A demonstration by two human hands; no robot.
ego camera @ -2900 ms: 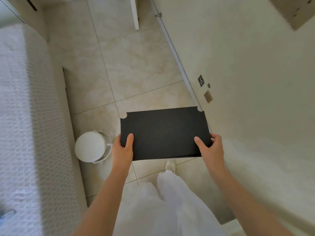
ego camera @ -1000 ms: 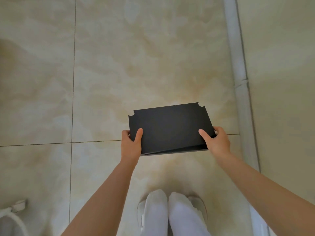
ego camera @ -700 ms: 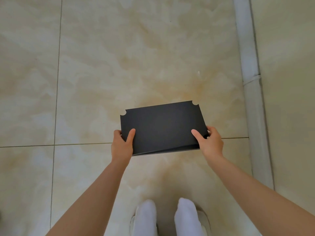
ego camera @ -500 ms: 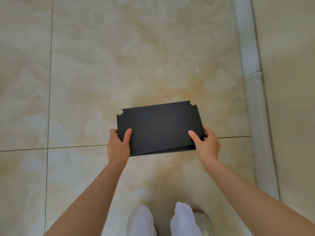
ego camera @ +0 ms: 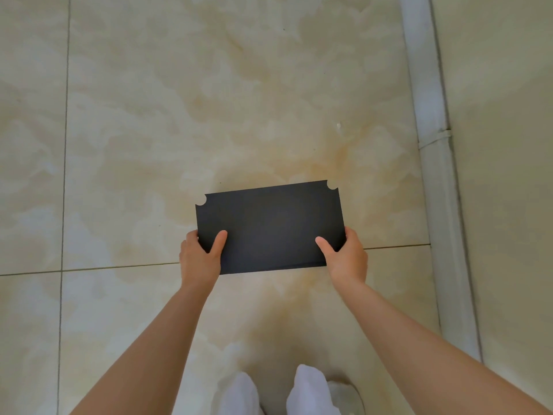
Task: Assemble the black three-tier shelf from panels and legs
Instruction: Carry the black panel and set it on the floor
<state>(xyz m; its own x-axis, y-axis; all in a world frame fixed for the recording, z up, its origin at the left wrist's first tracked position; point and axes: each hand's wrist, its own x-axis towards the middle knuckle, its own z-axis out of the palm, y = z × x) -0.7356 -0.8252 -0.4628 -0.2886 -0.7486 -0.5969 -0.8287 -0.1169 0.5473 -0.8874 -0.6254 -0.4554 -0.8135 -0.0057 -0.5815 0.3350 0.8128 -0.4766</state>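
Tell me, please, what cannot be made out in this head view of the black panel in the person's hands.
All in the head view:
Near corners of the black panel: covered by the left hand and right hand.
Its underside and the fingers beneath: hidden by the panel itself.
One panel or a stack: near edge too thin to tell.
Socked feet: cut off by the bottom edge.

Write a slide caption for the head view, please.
Left hand and right hand grip a black shelf panel by its near corners over a tiled floor.
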